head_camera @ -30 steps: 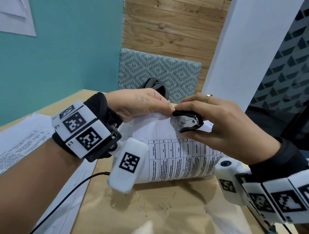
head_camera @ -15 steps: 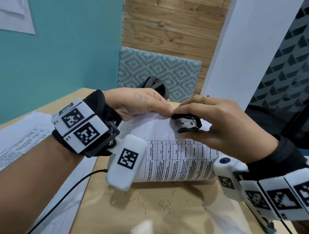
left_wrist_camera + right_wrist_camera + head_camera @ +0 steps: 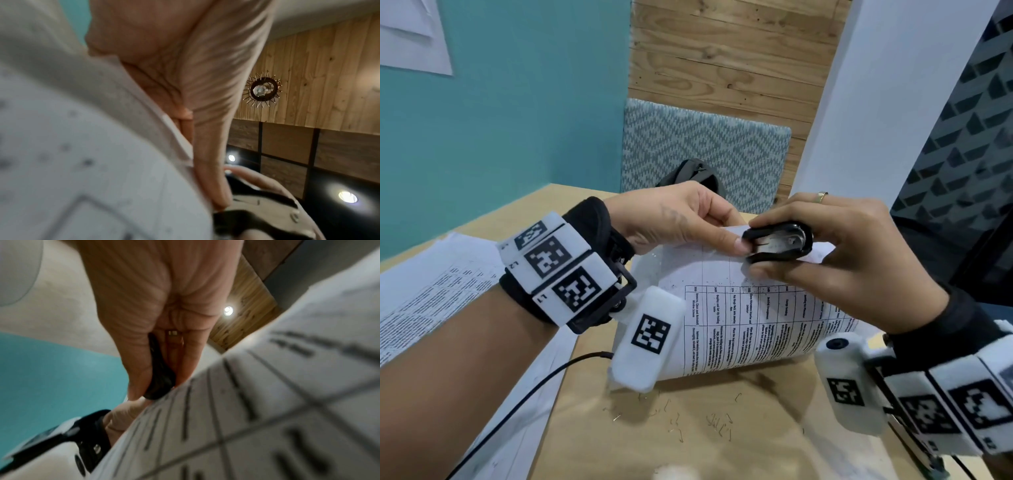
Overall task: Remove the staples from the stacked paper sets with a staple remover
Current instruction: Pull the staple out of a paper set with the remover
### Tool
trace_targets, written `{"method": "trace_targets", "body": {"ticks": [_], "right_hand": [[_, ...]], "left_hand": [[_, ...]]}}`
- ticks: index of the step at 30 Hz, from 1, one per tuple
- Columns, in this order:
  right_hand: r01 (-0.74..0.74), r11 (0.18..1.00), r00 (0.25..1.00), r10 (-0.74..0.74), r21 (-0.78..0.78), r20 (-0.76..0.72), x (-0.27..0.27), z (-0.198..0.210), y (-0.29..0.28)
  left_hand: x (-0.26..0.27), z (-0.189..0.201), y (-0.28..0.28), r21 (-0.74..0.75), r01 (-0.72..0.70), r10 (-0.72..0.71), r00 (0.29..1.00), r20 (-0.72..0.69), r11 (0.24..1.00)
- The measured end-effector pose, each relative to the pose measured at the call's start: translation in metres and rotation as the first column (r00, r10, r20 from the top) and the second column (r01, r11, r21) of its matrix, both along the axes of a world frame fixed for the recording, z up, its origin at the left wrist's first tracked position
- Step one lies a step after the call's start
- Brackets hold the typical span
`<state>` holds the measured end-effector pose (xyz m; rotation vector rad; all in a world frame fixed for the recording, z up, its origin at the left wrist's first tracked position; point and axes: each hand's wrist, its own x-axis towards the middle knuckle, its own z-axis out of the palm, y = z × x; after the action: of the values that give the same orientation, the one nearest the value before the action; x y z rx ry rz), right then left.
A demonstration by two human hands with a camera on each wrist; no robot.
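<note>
A stapled paper set (image 3: pixel 750 318) printed with a table is held up off the wooden table (image 3: pixel 739 442), its top edge raised. My left hand (image 3: pixel 688 222) pinches that top edge between thumb and fingers. My right hand (image 3: pixel 835 253) grips a black staple remover (image 3: pixel 777 241) with metal jaws, squeezed against the paper's top edge right beside the left fingertips. The left wrist view shows the paper (image 3: pixel 86 162) and the remover (image 3: pixel 257 216) close up and blurred. In the right wrist view the remover (image 3: pixel 160 378) sits between thumb and fingers above the paper (image 3: pixel 267 418). The staple itself is hidden.
Several pulled staples (image 3: pixel 688 416) lie scattered on the table near its front. More printed sheets (image 3: pixel 431 294) lie at the left, with a black cable (image 3: pixel 524 390) over them. A patterned chair back (image 3: pixel 705 150) and a dark object (image 3: pixel 695 174) stand behind the table.
Both hands have shifted slightly with the paper. The staple remover has turned and now shows its metal inner side, pressed closer to the paper's top edge.
</note>
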<state>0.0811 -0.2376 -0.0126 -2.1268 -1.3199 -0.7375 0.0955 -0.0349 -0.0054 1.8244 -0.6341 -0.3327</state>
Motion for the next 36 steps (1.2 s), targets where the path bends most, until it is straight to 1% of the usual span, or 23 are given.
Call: {"method": "trace_targets", "body": {"ticks": [3, 6, 10, 15, 18, 20, 22, 24, 30, 33, 36], "right_hand": [[-0.022, 0.998, 0.997, 0.027, 0.067, -0.074, 0.000, 0.002, -0.003], [-0.038, 0.992, 0.990, 0.054, 0.123, -0.132, 0.002, 0.002, -0.005], [-0.085, 0.979, 0.965, 0.128, 0.188, -0.230, 0.003, 0.002, -0.006], [-0.095, 0.970, 0.949, 0.156, 0.225, -0.273, 0.005, 0.002, -0.007], [-0.071, 0.970, 0.952, 0.136, 0.233, -0.274, 0.006, 0.002, -0.008], [-0.028, 0.979, 0.971, 0.075, 0.204, -0.226, 0.006, 0.001, -0.007], [0.029, 0.991, 0.995, -0.015, 0.130, -0.103, 0.006, 0.000, -0.006], [0.077, 0.994, 0.997, -0.078, 0.071, 0.002, 0.006, -0.001, -0.006], [0.133, 0.990, 0.988, -0.136, 0.053, 0.071, 0.003, 0.000, -0.006], [0.130, 0.986, 0.990, -0.134, 0.101, 0.034, -0.001, 0.009, -0.013], [0.151, 0.988, 0.986, -0.151, 0.015, 0.073, -0.003, 0.010, -0.011]], "left_hand": [[0.002, -0.003, -0.002, -0.066, 0.000, 0.005, 0.997, 0.081, 0.998], [0.003, -0.004, -0.002, -0.131, 0.015, -0.002, 0.995, 0.099, 0.991], [0.004, -0.007, -0.002, -0.162, 0.039, -0.018, 0.992, 0.124, 0.986], [0.002, -0.006, -0.003, -0.138, 0.048, -0.024, 0.986, 0.166, 0.989], [0.001, -0.006, -0.006, -0.097, 0.004, 0.017, 0.977, 0.214, 0.995], [0.002, -0.007, -0.011, -0.083, -0.061, 0.079, 0.965, 0.249, 0.995], [0.002, -0.008, -0.014, -0.055, -0.135, 0.145, 0.948, 0.284, 0.989], [0.002, -0.008, -0.017, -0.021, -0.187, 0.185, 0.938, 0.293, 0.982], [0.002, -0.005, -0.009, 0.088, -0.265, 0.228, 0.927, 0.299, 0.960], [0.004, -0.002, -0.004, 0.098, -0.294, 0.252, 0.917, 0.309, 0.951], [0.005, -0.002, -0.010, 0.120, -0.257, 0.212, 0.931, 0.298, 0.959]]}}
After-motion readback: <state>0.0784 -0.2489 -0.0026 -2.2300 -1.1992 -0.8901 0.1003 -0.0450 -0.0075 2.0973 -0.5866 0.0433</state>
